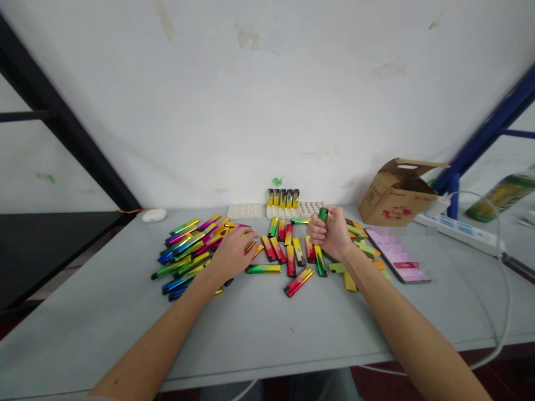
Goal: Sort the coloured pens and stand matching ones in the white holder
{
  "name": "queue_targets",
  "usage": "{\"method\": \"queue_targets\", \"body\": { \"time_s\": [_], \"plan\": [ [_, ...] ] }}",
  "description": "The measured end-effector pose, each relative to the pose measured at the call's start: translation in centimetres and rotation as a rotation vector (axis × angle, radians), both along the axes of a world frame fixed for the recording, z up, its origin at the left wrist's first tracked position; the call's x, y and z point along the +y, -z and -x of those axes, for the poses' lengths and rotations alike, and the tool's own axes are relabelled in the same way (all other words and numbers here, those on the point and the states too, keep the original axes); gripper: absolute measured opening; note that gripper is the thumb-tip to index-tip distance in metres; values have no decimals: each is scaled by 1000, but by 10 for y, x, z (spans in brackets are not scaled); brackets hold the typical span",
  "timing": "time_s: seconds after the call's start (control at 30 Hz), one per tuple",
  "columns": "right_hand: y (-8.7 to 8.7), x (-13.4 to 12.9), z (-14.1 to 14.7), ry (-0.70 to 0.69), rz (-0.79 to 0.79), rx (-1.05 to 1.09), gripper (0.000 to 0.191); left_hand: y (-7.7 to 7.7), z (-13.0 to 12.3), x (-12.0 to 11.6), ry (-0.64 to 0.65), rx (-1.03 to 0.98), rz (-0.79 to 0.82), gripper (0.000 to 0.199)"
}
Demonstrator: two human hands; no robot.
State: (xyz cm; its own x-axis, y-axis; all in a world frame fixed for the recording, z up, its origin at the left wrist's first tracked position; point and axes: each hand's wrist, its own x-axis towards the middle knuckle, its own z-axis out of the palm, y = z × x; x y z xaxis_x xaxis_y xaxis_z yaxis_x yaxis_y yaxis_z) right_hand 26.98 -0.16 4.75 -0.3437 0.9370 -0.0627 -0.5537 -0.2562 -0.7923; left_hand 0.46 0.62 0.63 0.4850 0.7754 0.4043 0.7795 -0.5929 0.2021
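My right hand (330,231) is closed around a green lighter (322,214), its dark top showing above the fist. My left hand (236,250) rests palm down, fingers spread, over the right edge of a pile of shiny multicoloured lighters (184,250); a yellow-orange lighter (252,247) lies by its fingertips. Between the hands lie several red, yellow and green lighters, among them a red-yellow one (298,282) nearest me and a green-yellow one (263,269) lying crosswise. Several yellow lighters (283,199) stand upright in a white holed tray (283,213) by the wall.
Two more white trays (244,210) (312,209) flank the middle one. Yellow and orange pieces (350,281) lie beside my right forearm. Further right are a phone (397,256), an open cardboard box (397,195), a power strip (463,234) and a white cable. A white case (154,215) sits at the back left.
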Motion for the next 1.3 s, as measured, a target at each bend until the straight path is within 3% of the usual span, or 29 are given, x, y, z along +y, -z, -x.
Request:
{"method": "queue_targets", "body": {
  "time_s": [0.2,0.37,0.73,1.3],
  "plan": [
    [3,1,5,-9,31,-29,42,1,2,2,32,6,-42,30],
    [5,2,5,66,7,-35,44,1,4,4,48,-14,-60,31],
    [-7,2,-15,161,-73,27,44,0,3,2,61,-33,-27,32],
    [2,4,-3,166,-62,-153,42,1,0,0,57,-24,-2,30]
  ]
}}
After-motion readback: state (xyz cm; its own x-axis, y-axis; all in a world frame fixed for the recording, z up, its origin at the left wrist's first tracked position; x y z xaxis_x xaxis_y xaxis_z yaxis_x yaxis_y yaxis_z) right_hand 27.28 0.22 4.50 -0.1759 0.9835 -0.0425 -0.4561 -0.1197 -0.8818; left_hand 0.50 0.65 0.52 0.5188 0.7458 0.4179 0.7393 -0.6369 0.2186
